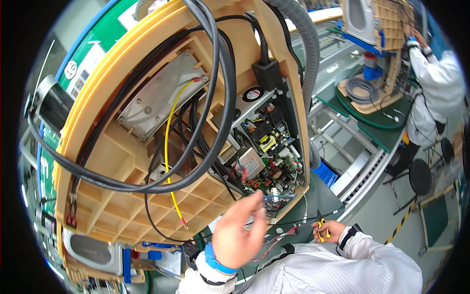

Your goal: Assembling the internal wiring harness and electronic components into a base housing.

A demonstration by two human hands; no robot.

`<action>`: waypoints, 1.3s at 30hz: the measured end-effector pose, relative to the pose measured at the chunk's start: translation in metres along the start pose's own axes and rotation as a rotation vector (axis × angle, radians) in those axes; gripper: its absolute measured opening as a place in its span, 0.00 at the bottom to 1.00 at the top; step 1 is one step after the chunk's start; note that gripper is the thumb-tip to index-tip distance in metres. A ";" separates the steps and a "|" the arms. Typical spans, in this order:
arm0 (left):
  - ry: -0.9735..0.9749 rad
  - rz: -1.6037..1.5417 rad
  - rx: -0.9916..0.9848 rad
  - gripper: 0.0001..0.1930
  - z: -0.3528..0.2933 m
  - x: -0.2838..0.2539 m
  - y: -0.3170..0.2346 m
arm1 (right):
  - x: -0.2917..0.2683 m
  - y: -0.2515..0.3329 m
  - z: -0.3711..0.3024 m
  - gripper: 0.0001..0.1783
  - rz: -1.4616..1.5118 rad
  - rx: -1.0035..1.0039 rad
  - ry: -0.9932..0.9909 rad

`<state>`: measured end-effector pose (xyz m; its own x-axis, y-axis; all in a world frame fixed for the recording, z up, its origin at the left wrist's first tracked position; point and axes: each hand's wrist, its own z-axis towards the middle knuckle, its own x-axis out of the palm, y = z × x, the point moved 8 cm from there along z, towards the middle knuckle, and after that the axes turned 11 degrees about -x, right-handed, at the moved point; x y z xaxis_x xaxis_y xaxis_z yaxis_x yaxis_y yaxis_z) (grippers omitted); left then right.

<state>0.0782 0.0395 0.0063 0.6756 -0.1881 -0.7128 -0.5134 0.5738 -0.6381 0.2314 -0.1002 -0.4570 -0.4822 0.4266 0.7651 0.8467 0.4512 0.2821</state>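
My left hand [240, 230], with a blue strap at the wrist, reaches up to the lower edge of an open electronics unit [274, 147]. Its thumb and forefinger come together near the green circuit board [267, 183]; whatever they pinch is too blurred to name. Lower right, my right hand [329, 231] is closed around yellow-handled pliers [321, 229], their dark jaws pointing up. The unit sits in a large tan ribbed housing [117, 206]. A thick black cable [223, 108] loops across it, and a yellow wire [169, 147] hangs down with a bare terminal end.
Thin red wires [281, 237] lie between my hands on the green worktop [320, 196]. A grey corrugated hose [312, 59] runs along the housing's right side. Further right are a conveyor rail [364, 196], another housing [387, 22], a co-worker in white [440, 73] and a black stool [420, 177].
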 end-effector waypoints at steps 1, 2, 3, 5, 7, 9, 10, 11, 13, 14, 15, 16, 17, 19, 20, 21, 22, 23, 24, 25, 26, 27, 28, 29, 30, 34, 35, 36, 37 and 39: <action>-0.074 -0.065 -0.086 0.16 0.000 -0.004 0.011 | 0.001 0.011 0.001 0.22 -0.004 -0.005 0.078; -0.158 -0.132 -0.171 0.14 -0.003 -0.009 0.021 | 0.006 0.029 -0.001 0.23 -0.064 -0.021 0.090; -0.263 -0.293 -0.285 0.13 -0.010 -0.014 0.032 | 0.015 0.046 -0.008 0.24 -0.127 -0.031 0.103; -0.454 -0.474 -0.375 0.11 -0.028 -0.028 0.039 | 0.023 0.081 -0.018 0.27 -0.204 -0.065 0.150; -0.664 -0.587 -0.419 0.12 -0.051 -0.049 0.042 | 0.018 0.118 -0.024 0.28 -0.263 -0.100 0.159; -0.857 -0.604 -0.278 0.16 -0.064 -0.082 0.023 | 0.024 0.142 -0.030 0.27 -0.293 -0.118 0.177; -0.849 -0.615 -0.255 0.19 -0.057 -0.091 0.007 | 0.026 0.155 -0.036 0.27 -0.315 -0.130 0.168; -0.786 -0.578 -0.294 0.19 -0.043 -0.093 -0.002 | 0.035 0.167 -0.047 0.20 -0.332 -0.121 0.146; -0.560 -0.461 -0.368 0.20 -0.021 -0.095 -0.020 | 0.051 0.176 -0.055 0.15 -0.396 -0.113 0.220; -0.395 -0.377 -0.422 0.20 -0.010 -0.088 -0.021 | 0.059 0.180 -0.058 0.12 -0.428 -0.105 0.250; -0.326 -0.499 -0.454 0.19 -0.003 -0.078 -0.020 | 0.082 0.185 -0.062 0.07 -0.432 -0.128 0.367; -0.263 -0.530 -0.463 0.20 0.007 -0.069 -0.023 | 0.109 0.192 -0.067 0.06 -0.474 -0.190 0.442; -0.211 -0.547 -0.484 0.20 0.012 -0.061 -0.030 | 0.139 0.194 -0.071 0.06 -0.491 -0.198 0.529; -0.098 -0.609 -0.505 0.19 0.032 -0.036 -0.034 | 0.194 0.210 -0.080 0.07 -0.634 -0.310 0.660; -0.094 -0.632 -0.476 0.19 0.034 -0.035 -0.037 | 0.226 0.216 -0.088 0.07 -0.771 -0.391 0.734; -0.088 -0.660 -0.443 0.19 0.037 -0.033 -0.037 | 0.256 0.221 -0.096 0.10 -0.815 -0.440 0.782; -0.082 -0.687 -0.409 0.18 0.039 -0.034 -0.039 | 0.285 0.221 -0.102 0.13 -0.861 -0.489 0.832; -0.105 -0.670 -0.436 0.17 0.042 -0.039 -0.041 | 0.313 0.226 -0.106 0.18 -0.832 -0.621 0.870; -0.184 -0.614 -0.382 0.16 0.050 -0.042 -0.040 | 0.338 0.230 -0.110 0.22 -0.803 -0.754 0.905; -0.314 -0.515 -0.305 0.15 0.057 -0.046 -0.045 | 0.356 0.228 -0.111 0.24 -0.768 -0.720 0.911; -0.442 -0.418 -0.225 0.14 0.063 -0.048 -0.052 | 0.373 0.228 -0.117 0.26 -0.736 -0.687 0.916; -0.538 -0.391 -0.117 0.13 0.065 -0.051 -0.057 | 0.388 0.228 -0.124 0.26 -0.724 -0.694 0.895; -0.633 -0.367 -0.088 0.12 0.067 -0.054 -0.063 | 0.399 0.225 -0.125 0.27 -0.625 -0.716 0.860; -0.632 -0.324 -0.086 0.12 0.071 -0.058 -0.065 | 0.403 0.224 -0.124 0.27 -0.626 -0.739 0.851; -0.633 -0.281 -0.085 0.11 0.074 -0.061 -0.067 | 0.405 0.223 -0.121 0.27 -0.626 -0.761 0.842; -0.557 -0.207 -0.114 0.09 0.087 -0.063 -0.059 | 0.414 0.217 -0.119 0.28 -0.548 -0.802 0.812; -0.547 -0.155 -0.107 0.08 0.088 -0.064 -0.058 | 0.415 0.216 -0.119 0.28 -0.572 -0.804 0.814; -0.537 -0.102 -0.099 0.08 0.089 -0.065 -0.058 | 0.416 0.215 -0.118 0.28 -0.596 -0.804 0.816; -0.581 0.022 -0.011 0.06 0.090 -0.067 -0.061 | 0.419 0.214 -0.116 0.30 -0.607 -0.788 0.820; -0.555 0.072 -0.002 0.05 0.092 -0.064 -0.069 | 0.425 0.213 -0.120 0.30 -0.579 -0.731 0.825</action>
<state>0.1188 0.0854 0.1227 0.8159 0.2997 -0.4944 -0.5690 0.5679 -0.5947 0.2335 0.0827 -0.0021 -0.7651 -0.4280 0.4811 0.6108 -0.2461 0.7525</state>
